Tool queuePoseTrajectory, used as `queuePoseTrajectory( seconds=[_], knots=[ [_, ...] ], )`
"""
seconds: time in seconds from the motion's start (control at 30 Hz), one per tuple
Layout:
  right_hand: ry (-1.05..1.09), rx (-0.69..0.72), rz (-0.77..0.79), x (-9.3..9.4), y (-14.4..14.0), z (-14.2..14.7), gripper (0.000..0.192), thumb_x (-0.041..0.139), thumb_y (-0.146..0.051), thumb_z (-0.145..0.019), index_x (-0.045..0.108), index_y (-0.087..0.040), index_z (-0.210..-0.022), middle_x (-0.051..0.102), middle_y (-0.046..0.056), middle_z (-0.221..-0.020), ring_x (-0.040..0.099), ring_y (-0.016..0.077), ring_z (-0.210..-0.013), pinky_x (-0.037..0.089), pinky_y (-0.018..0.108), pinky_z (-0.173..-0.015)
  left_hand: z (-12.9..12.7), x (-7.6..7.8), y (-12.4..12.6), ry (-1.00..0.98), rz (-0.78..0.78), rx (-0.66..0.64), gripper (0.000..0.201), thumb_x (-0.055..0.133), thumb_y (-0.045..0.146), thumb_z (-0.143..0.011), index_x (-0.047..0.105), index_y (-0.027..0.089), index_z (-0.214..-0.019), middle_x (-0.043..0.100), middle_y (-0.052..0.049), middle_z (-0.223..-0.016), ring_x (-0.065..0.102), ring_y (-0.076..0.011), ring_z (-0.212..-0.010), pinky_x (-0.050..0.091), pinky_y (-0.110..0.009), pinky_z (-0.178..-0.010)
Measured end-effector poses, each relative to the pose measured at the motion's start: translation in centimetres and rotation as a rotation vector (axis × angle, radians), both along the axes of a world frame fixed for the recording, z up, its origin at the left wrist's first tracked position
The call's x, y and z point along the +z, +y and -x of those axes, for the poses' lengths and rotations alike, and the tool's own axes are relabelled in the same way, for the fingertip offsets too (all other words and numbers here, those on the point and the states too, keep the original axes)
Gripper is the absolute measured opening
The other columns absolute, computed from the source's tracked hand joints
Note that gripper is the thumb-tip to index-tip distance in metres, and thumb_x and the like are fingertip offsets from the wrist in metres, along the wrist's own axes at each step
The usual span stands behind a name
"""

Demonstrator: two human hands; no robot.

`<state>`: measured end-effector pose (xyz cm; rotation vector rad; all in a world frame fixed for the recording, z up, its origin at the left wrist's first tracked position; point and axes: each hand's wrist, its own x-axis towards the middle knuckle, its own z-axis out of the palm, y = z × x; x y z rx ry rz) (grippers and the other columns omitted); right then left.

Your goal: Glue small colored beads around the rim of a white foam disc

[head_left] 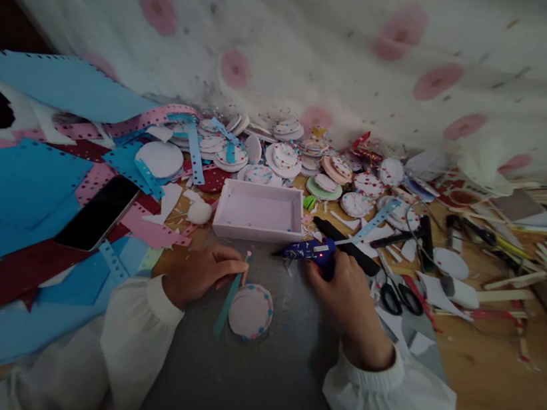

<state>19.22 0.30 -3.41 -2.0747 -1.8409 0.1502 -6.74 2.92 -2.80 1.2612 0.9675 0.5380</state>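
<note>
My left hand [206,273] is closed, pinching a slim teal stick-like tool [227,306] that slants over the grey mat [280,381]. A tiny pale piece shows at the tool's upper tip; its kind is too small to make out. Just right of the tool lies a round white disc [250,311] with pink and blue dots round its rim. In my right hand [345,295] is a blue hot glue gun [315,251], a red light lit on its side, its nozzle pointing left. Behind the mat stands a shallow white box [257,233], near the nozzle.
Several decorated discs [284,156] are heaped along the patterned curtain [276,30]. Blue sheets [18,191] and a phone [98,212] lie on the left. Black-handled scissors [401,296], paper scraps and wooden sticks [515,280] crowd the right.
</note>
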Motion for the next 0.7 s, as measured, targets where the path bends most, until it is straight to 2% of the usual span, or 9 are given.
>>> queuePoseTrajectory(
  seconds=[0.07, 0.13, 0.2, 0.23, 0.33, 0.4, 0.5, 0.6, 0.7],
  knots=[
    [-0.027, -0.004, -0.157, 0.4, 0.0, 0.2, 0.027, 0.059, -0.041, -0.08, 0.055, -0.016, -0.089, 0.057, 0.01, -0.084, 0.055, 0.0267, -0.083, 0.044, 0.041, -0.076, -0.3, 0.2, 0.0, -0.035, 0.006, 0.047, 0.031, 0.056, 0.036, -0.079, 0.063, 0.014, -0.058, 0.037, 0.005, -0.042, 0.029, -0.0066, -0.039, 0.02, -0.021, -0.041],
    [0.049, 0.078, -0.322, 1.0, -0.1, 0.9, 0.019, 0.057, -0.034, -0.084, 0.056, -0.018, -0.093, 0.058, 0.01, -0.091, 0.055, 0.026, -0.09, 0.045, 0.042, -0.08, -0.6, 0.5, -0.1, -0.059, 0.014, 0.114, 0.032, 0.055, 0.037, -0.079, 0.062, 0.015, -0.057, 0.037, 0.005, -0.041, 0.027, -0.0066, -0.038, 0.019, -0.022, -0.041],
    [0.178, 0.283, -0.448, 1.5, -0.4, 2.0, 0.015, 0.054, -0.023, -0.087, 0.056, -0.021, -0.102, 0.061, 0.009, -0.097, 0.057, 0.0229, -0.094, 0.047, 0.04, -0.082, -0.9, 0.7, -0.1, -0.067, -0.003, 0.174, 0.031, 0.054, 0.037, -0.08, 0.063, 0.015, -0.059, 0.036, 0.005, -0.04, 0.027, -0.0072, -0.038, 0.02, -0.022, -0.042],
    [0.223, 0.399, -0.485, 1.5, -0.7, 2.7, 0.02, 0.054, -0.018, -0.087, 0.056, -0.022, -0.106, 0.062, 0.009, -0.099, 0.058, 0.0214, -0.096, 0.049, 0.038, -0.082, -0.9, 0.9, -0.2, -0.066, -0.027, 0.197, 0.031, 0.052, 0.036, -0.081, 0.062, 0.016, -0.061, 0.035, 0.005, -0.039, 0.027, -0.0078, -0.038, 0.021, -0.022, -0.042],
    [0.239, 0.705, -0.495, 1.4, -1.3, 4.6, 0.035, 0.054, -0.013, -0.087, 0.054, -0.027, -0.12, 0.066, 0.006, -0.107, 0.062, 0.0196, -0.098, 0.052, 0.036, -0.084, -1.1, 1.4, -0.4, -0.042, -0.13, 0.229, 0.032, 0.047, 0.032, -0.086, 0.058, 0.017, -0.06, 0.036, 0.005, -0.04, 0.031, -0.009, -0.04, 0.026, -0.023, -0.045],
    [0.215, 0.826, -0.42, 1.2, -1.4, 5.5, 0.038, 0.053, -0.014, -0.088, 0.055, -0.03, -0.123, 0.067, 0.004, -0.114, 0.064, 0.0206, -0.102, 0.053, 0.036, -0.087, -1.1, 1.5, -0.5, -0.014, -0.19, 0.231, 0.034, 0.046, 0.031, -0.087, 0.054, 0.018, -0.057, 0.038, 0.004, -0.043, 0.033, -0.009, -0.042, 0.029, -0.023, -0.047],
    [0.159, 0.888, -0.331, 1.2, -1.4, 6.1, 0.034, 0.05, -0.015, -0.09, 0.061, -0.031, -0.118, 0.069, 0.002, -0.115, 0.065, 0.022, -0.101, 0.055, 0.035, -0.088, -1.2, 1.1, -0.7, 0.009, -0.197, 0.206, 0.037, 0.049, 0.036, -0.087, 0.048, 0.018, -0.055, 0.039, 0.004, -0.045, 0.036, -0.0091, -0.043, 0.03, -0.023, -0.046],
    [0.119, 0.899, -0.418, 0.8, -1.4, 6.0, 0.032, 0.045, -0.014, -0.093, 0.064, -0.029, -0.113, 0.071, 0.002, -0.11, 0.067, 0.0207, -0.095, 0.057, 0.034, -0.083, -1.4, 0.6, -0.9, 0.014, -0.143, 0.141, 0.042, 0.051, 0.043, -0.087, 0.046, 0.017, -0.054, 0.039, 0.005, -0.043, 0.036, -0.0091, -0.043, 0.029, -0.023, -0.046],
    [0.231, 0.858, -0.537, 0.1, -1.4, 5.8, 0.03, 0.047, -0.015, -0.092, 0.062, -0.026, -0.115, 0.072, 0.006, -0.107, 0.067, 0.0198, -0.09, 0.057, 0.035, -0.078, -1.4, 0.9, -1.1, 0.075, -0.178, 0.064, 0.046, 0.046, 0.046, -0.089, 0.046, 0.017, -0.053, 0.043, 0.004, -0.045, 0.04, -0.0096, -0.046, 0.032, -0.023, -0.049]
  ],
)
